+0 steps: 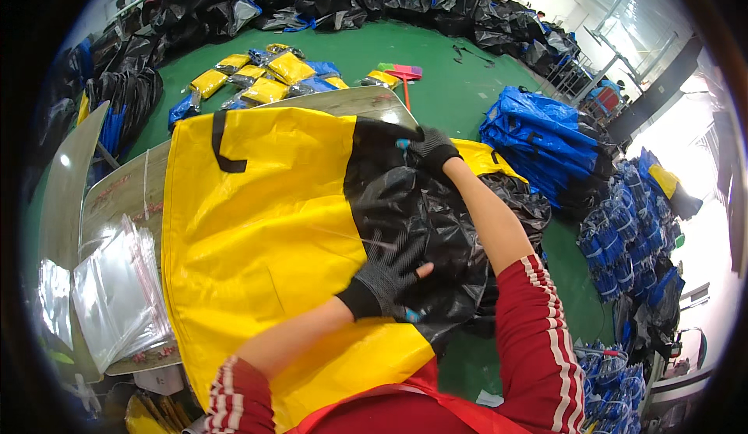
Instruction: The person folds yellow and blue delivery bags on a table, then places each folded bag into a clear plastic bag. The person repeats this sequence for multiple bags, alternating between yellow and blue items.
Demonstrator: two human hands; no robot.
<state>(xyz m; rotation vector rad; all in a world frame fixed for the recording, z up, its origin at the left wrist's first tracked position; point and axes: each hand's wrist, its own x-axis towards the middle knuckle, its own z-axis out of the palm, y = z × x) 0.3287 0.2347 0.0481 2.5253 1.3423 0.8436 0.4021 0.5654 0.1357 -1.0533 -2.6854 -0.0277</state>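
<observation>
A big yellow sheet-like bag or cover with a black strap loop lies spread over the table in front of me. Its right part is crinkled black plastic. My left hand, in a dark grey work glove with a bare thumb tip, lies on the black plastic beside the yellow seam. Its fingers are stretched out and apart. My right hand, gloved too, is at the far edge of the black part, near a small blue patch. Its fingers are too blurred to show whether they grip the plastic.
Clear plastic sleeves lie on the table's left side. Packed yellow and blue bundles sit on the green floor beyond, near a broom. A blue pile stands at the right, with tied blue bundles nearby.
</observation>
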